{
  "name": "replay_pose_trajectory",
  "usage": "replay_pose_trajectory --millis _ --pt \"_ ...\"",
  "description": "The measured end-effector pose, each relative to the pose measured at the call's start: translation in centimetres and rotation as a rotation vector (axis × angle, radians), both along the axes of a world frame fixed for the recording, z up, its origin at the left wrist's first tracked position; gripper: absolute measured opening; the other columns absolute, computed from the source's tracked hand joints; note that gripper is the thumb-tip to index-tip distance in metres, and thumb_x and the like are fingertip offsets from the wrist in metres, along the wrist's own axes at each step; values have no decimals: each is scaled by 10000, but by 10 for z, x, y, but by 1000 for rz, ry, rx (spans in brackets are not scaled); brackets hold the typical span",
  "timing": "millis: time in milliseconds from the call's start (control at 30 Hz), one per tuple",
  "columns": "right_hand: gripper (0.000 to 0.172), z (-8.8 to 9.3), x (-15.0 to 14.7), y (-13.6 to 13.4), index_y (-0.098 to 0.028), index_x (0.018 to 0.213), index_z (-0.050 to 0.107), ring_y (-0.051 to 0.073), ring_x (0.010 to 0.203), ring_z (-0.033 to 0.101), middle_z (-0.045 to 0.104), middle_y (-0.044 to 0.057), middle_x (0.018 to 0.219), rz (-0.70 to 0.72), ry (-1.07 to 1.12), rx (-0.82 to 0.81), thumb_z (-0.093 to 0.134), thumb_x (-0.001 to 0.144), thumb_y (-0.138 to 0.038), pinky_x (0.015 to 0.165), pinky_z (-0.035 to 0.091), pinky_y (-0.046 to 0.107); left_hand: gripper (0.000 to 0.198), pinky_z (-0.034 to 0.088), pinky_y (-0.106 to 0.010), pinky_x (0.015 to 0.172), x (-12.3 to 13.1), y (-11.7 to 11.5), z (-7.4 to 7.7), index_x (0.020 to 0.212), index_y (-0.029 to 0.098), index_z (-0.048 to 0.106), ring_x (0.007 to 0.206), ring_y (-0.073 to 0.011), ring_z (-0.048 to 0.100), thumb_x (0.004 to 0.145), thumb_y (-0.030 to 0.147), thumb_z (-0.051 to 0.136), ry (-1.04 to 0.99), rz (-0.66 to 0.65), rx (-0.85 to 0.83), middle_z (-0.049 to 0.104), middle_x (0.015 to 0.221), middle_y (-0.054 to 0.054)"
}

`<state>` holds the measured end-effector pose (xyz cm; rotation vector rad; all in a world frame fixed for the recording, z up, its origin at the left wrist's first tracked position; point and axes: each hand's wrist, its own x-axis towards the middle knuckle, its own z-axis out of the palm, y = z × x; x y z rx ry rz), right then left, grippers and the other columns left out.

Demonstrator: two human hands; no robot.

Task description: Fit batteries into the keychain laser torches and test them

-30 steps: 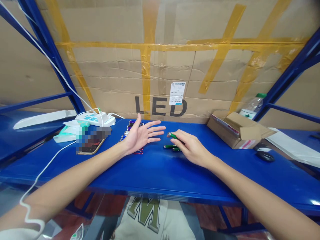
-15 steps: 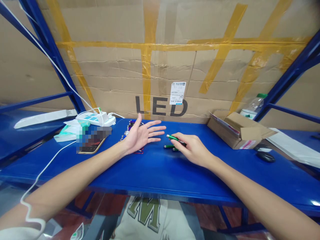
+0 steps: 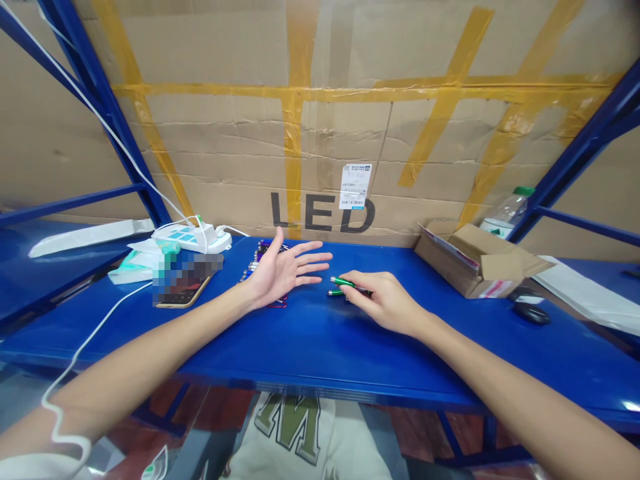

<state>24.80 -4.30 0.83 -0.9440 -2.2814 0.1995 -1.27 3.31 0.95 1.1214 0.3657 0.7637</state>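
Observation:
My right hand [image 3: 387,300] pinches a slim green pen-like cylinder [image 3: 342,281] with a silver end, low over the blue tabletop. At least one other green cylinder [image 3: 334,293] lies just below it, partly covered by the fingers. My left hand [image 3: 285,270] is open, its palm turned up and fingers spread toward the right hand, holding nothing. Behind and under its wrist lie several small pen-like cylinders [image 3: 253,265] in purple, black, silver and blue. A red wire-like loop [image 3: 279,305] sticks out below the palm. The left hand hides much of this group.
At left on the blue table [image 3: 310,353] are a phone [image 3: 187,290], a white power strip [image 3: 193,235] and a green-white packet [image 3: 140,261]. An opened cardboard box [image 3: 470,260], black mouse [image 3: 531,313] and plastic bottle [image 3: 507,213] stand at right. A large cardboard panel [image 3: 225,147] closes the back.
My right hand has lowered the green cylinder slightly toward the one on the table. My left hand stays where it was, palm up.

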Motion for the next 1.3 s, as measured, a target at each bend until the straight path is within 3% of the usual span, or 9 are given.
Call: replay_pose_trajectory --millis 700,1300 --pt "268 -1 1 1 -197 1052 752 163 683 692 795 36 852 -38 44 -31 537 1096 -350 650 466 279 916 449 -536 1149 1 -1 1 1561 121 552 1486 -423 517 1038 817 268 14 23 -7 584 1578 -244" --pt "255 1 2 -1 -196 1036 747 157 676 678 794 39 849 -35 61 -5 543 1088 -340 647 468 273 906 434 -548 1164 -1 3 -1 1548 134 571 1479 -421 523 1036 820 275 6 -3 16 592 1570 -240"
